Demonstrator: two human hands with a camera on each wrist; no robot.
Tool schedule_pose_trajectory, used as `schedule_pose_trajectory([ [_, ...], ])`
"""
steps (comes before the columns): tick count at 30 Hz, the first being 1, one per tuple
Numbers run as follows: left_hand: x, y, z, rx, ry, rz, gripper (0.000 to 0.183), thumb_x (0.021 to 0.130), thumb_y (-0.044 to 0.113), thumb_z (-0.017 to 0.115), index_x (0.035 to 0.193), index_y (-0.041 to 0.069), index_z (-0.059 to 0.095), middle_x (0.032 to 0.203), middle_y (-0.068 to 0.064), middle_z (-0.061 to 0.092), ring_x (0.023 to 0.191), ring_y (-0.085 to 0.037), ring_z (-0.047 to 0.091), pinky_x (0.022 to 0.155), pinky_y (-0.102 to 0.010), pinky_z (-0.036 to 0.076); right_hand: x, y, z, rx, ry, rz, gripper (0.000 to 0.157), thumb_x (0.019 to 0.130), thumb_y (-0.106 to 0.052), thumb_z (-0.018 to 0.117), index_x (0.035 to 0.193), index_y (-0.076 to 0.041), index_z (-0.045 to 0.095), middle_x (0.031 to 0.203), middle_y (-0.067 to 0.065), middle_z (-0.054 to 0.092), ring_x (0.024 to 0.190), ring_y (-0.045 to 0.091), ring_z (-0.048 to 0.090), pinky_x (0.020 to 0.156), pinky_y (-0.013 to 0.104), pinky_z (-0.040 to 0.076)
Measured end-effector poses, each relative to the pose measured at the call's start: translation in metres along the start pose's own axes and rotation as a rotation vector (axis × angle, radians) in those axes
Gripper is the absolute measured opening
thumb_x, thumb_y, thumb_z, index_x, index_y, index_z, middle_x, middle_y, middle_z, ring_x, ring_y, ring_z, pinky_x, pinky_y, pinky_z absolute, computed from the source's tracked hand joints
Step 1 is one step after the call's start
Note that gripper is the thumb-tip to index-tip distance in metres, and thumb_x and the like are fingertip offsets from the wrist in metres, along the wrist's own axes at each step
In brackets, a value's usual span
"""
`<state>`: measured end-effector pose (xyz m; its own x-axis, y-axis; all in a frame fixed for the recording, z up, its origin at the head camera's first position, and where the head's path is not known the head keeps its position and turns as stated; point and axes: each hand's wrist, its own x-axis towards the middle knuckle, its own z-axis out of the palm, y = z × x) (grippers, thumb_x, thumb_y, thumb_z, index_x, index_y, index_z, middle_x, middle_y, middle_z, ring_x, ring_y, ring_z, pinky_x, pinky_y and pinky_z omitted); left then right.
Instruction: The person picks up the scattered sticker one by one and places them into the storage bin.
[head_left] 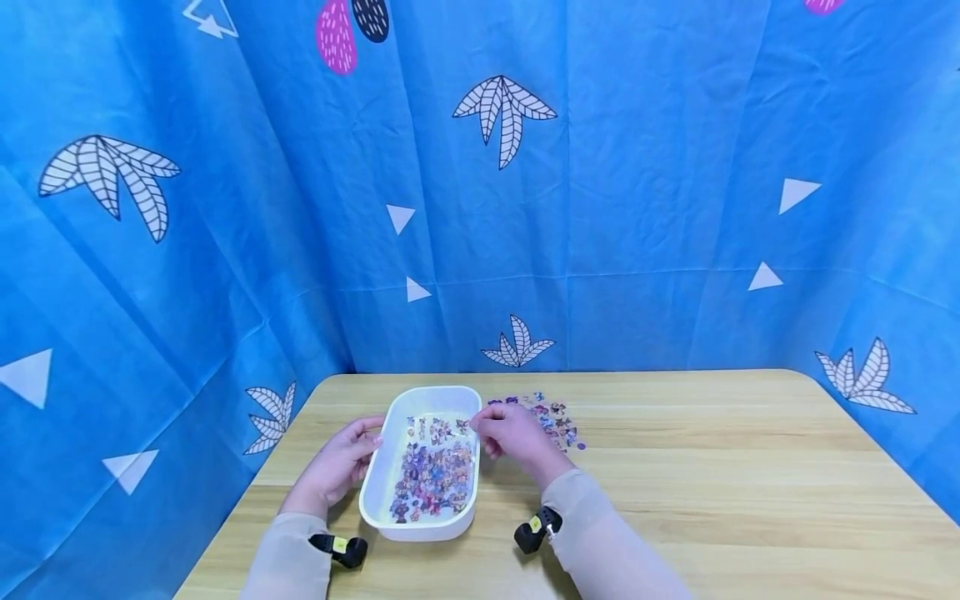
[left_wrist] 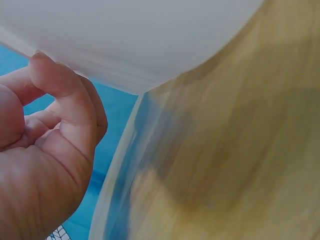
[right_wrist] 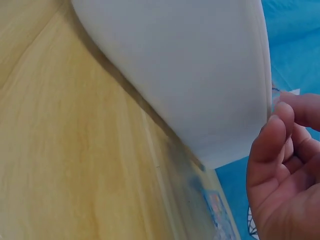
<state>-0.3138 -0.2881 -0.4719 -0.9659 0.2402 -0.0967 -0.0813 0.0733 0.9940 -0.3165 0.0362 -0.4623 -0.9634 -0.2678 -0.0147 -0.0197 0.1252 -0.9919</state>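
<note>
**Tub point(head_left: 431, 531) near the table's point(head_left: 750, 500) left edge, hands at both rims**

A scatter point(head_left: 561, 421) of small bright pieces lies right of the tub toward the table's far edge, partly covered by the right hand point(head_left: 519, 435). That hand's fingertips pinch one piece point(head_left: 462, 426) at the tub's right rim; the left hand point(head_left: 341, 460) holds the left rim, fingers curled. A heap point(head_left: 435, 475) of pieces lies inside (the tub's wall hides it from both wrist views). Black cameras point(head_left: 348, 550) sit at the sleeves point(head_left: 288, 558). The table is pale wood-grain; a blue curtain point(head_left: 637, 167) hangs behind its far edge.
</note>
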Motion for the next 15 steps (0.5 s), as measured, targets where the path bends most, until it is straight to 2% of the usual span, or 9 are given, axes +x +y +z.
schedule_pose_trajectory([
  [7, -0.0021, 0.0007, 0.0012, 0.012, 0.0, 0.006, 0.05, 0.105, 0.011, 0.054, 0.15, -0.003, 0.037, 0.102, -0.009, 0.062, 0.074, -0.011, 0.057, 0.06, -0.021, 0.048, -0.0004, 0.0021, 0.0008, -0.033, 0.013, -0.005, 0.024, 0.095, -0.027, 0.07, 0.104, -0.006, 0.074, 0.077, 0.009, 0.065, 0.067, 0.02, 0.061, 0.066, 0.035, 0.056],
  [15, -0.0004, 0.0017, 0.0025, -0.014, 0.012, -0.006, 0.048, 0.104, 0.008, 0.053, 0.149, -0.002, 0.038, 0.102, -0.01, 0.061, 0.075, -0.012, 0.059, 0.06, -0.021, 0.049, 0.0006, 0.0035, -0.0027, -0.018, -0.005, -0.013, 0.026, 0.095, -0.027, 0.071, 0.106, -0.003, 0.072, 0.081, 0.01, 0.065, 0.071, 0.022, 0.062, 0.069, 0.037, 0.057],
])
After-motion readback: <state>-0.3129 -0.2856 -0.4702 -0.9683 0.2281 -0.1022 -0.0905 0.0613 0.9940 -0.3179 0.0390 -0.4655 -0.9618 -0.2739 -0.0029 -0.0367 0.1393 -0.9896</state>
